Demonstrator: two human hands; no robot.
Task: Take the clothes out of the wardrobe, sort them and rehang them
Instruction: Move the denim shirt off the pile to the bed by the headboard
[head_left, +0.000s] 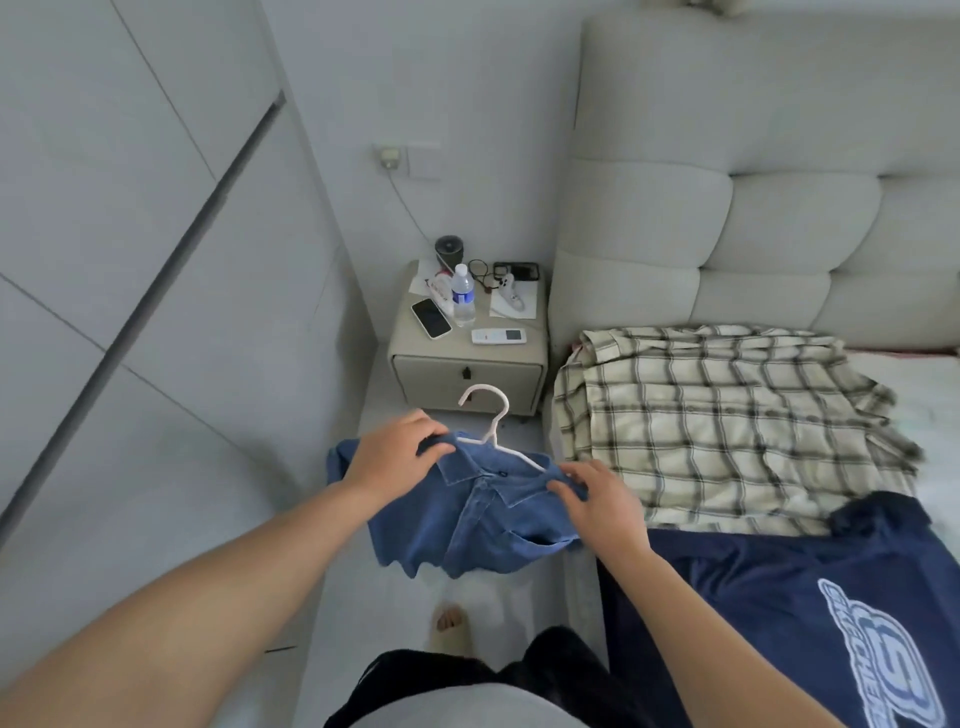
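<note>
head | denim shirt (467, 514) on hanger (491, 423) | fingers (563, 488) hide shoulders

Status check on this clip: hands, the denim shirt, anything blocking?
Left hand and right hand each grip a shoulder of the denim shirt. Shirt on white hanger, held off the bed. Nothing blocking.
</note>
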